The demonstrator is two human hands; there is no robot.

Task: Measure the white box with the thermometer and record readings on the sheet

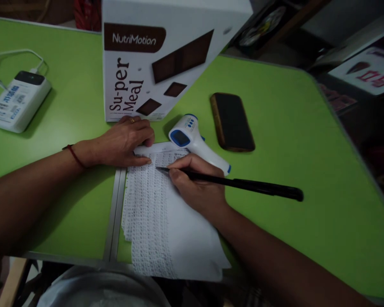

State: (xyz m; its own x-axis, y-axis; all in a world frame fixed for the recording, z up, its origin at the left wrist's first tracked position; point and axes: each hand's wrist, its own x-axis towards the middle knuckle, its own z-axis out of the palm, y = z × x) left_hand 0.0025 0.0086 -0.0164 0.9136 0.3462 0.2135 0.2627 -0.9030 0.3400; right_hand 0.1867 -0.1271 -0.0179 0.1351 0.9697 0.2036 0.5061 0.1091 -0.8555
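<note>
My right hand (200,183) is closed round a black capped pen (243,183). The pen's tip meets a sheet of paper (192,238) covered on its left side with dense rows of small handwriting; its right side is blank. At the top of the paper, my left hand (124,138) rests on the table with fingers curled, and its thumb lies apart from them on the sheet's upper left. Just beyond the right hand lies a white and blue infrared thermometer (198,143), across the paper's top edge. Other sheets show beneath the written one.
A large white NutriMotion box (173,25) stands behind my left hand. To the right lies a dark phone (233,121). A white power bank (21,100) with a cable sits far left. The green table (307,149) has a metal seam (115,213) left of the paper.
</note>
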